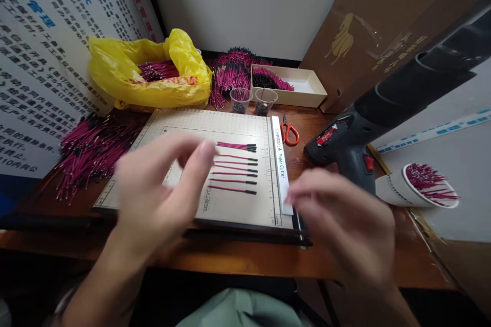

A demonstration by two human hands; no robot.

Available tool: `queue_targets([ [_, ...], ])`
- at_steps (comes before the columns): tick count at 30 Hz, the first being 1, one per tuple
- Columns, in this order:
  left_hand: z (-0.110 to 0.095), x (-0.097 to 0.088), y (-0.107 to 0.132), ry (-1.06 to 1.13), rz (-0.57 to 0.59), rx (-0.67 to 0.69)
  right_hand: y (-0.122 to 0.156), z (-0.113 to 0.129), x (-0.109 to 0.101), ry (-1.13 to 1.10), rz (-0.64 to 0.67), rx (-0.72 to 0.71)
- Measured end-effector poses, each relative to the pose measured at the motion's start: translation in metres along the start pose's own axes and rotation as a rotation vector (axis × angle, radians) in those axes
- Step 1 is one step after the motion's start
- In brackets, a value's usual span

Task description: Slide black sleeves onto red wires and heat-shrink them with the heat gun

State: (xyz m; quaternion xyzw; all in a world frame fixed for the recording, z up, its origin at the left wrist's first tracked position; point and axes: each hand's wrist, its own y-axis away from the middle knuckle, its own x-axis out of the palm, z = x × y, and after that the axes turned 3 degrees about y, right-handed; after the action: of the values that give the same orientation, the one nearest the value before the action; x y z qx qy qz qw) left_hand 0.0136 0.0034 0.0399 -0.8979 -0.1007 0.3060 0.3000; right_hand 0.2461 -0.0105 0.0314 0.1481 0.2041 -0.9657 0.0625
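Note:
My left hand [161, 189], blurred, hovers over the left part of a paper cutter board [238, 214], its thumb and index finger drawn together. To the right, my right hand [345, 219] is smeared too, its fingertips pinched by the white strip of the cutter. Whatever either pinch holds is too blurred to make out. Between the hands, several dark red wires [232, 180] with black sleeve ends lie in a spaced row on the board. Above them sits a small bunch of like wires [236, 146], partly behind my left fingers.
A heat gun [356, 138] stands at right near a paper cup of wires [414, 189]. Red-handled scissors [289, 133] lie beside the cutter. Behind are two plastic cups [241, 99], a box [307, 87] and a yellow bag [153, 92]. Loose wires [92, 153] heap at left.

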Motion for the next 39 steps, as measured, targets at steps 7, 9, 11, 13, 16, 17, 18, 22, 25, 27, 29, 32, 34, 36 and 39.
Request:
queue_targets([
  [7, 0.047, 0.085, -0.133, 0.016, 0.311, -0.052, -0.099, -0.053, 0.004, 0.188, -0.221, 0.276],
  [9, 0.057, 0.100, -0.145, 0.083, 0.357, -0.026, -0.106, -0.069, 0.007, 0.165, -0.184, 0.314],
  [11, 0.064, 0.107, -0.145, 0.085, 0.416, 0.065, -0.104, -0.081, 0.009, 0.132, -0.123, 0.320],
  [13, 0.070, 0.105, -0.138, 0.087, 0.479, 0.164, -0.097, -0.088, 0.011, 0.089, -0.056, 0.329],
  [16, 0.077, 0.091, -0.120, 0.129, 0.567, 0.214, -0.087, -0.091, 0.011, 0.034, 0.037, 0.365],
  [17, 0.078, 0.085, -0.115, 0.142, 0.601, 0.215, -0.085, -0.091, 0.011, 0.026, 0.061, 0.376],
  [18, 0.078, 0.080, -0.109, 0.150, 0.623, 0.209, -0.083, -0.091, 0.011, 0.021, 0.080, 0.385],
  [22, 0.077, 0.068, -0.095, 0.157, 0.671, 0.187, -0.079, -0.090, 0.008, 0.023, 0.121, 0.405],
  [25, 0.076, 0.069, -0.091, 0.151, 0.678, 0.197, -0.077, -0.091, 0.008, 0.020, 0.139, 0.407],
  [27, 0.077, 0.070, -0.089, 0.140, 0.692, 0.211, -0.076, -0.091, 0.008, 0.019, 0.146, 0.405],
  [29, 0.077, 0.072, -0.087, 0.134, 0.709, 0.226, -0.075, -0.092, 0.009, 0.020, 0.148, 0.402],
  [32, 0.078, 0.073, -0.085, 0.143, 0.723, 0.238, -0.074, -0.092, 0.010, 0.025, 0.145, 0.402],
  [34, 0.079, 0.073, -0.084, 0.149, 0.728, 0.237, -0.074, -0.092, 0.011, 0.028, 0.141, 0.406],
  [36, 0.078, 0.073, -0.084, 0.149, 0.735, 0.231, -0.073, -0.092, 0.013, 0.029, 0.139, 0.406],
  [39, 0.078, 0.073, -0.083, 0.138, 0.741, 0.235, -0.073, -0.092, 0.014, 0.027, 0.140, 0.389],
])
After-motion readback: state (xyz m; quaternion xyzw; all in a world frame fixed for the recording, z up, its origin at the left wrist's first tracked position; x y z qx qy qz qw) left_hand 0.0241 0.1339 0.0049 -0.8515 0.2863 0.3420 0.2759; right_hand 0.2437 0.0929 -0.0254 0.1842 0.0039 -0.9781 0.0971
